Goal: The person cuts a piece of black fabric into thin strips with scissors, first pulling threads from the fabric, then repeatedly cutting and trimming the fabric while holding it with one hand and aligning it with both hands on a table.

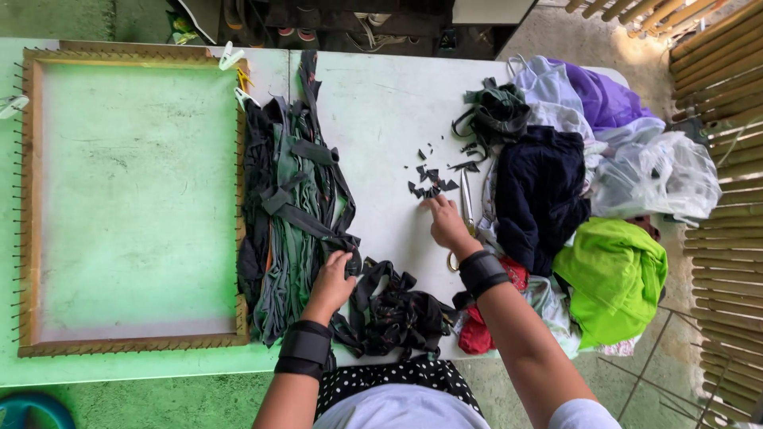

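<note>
left hand [332, 280] on fabric strips [294, 214]; right hand [447, 225] touching scraps [429, 184] (scissors [466, 208] beside)

Home craft corner, half outdoors, where I work: white folding table [381, 103] on green floor, wooden nail-studded weaving frame [28, 199], heap of old clothes [572, 183], cut fabric strips [294, 206], bamboo fence [723, 87], shoes under shelf [298, 32]

One big wooden frame [29, 206] with nails round edge seen. One white table [381, 103]. One pair of silver scissors [466, 202]. Two hands counted: left hand [334, 282], right hand [447, 224]. Two black wrist bands [305, 348]. Two white clips [230, 56] at frame top. One bright green cloth [616, 274], one purple cloth [604, 99], one dark blue cloth [540, 191], one red cloth [477, 334]. Many small dark cloth scraps [431, 183], too many for counting.
</note>
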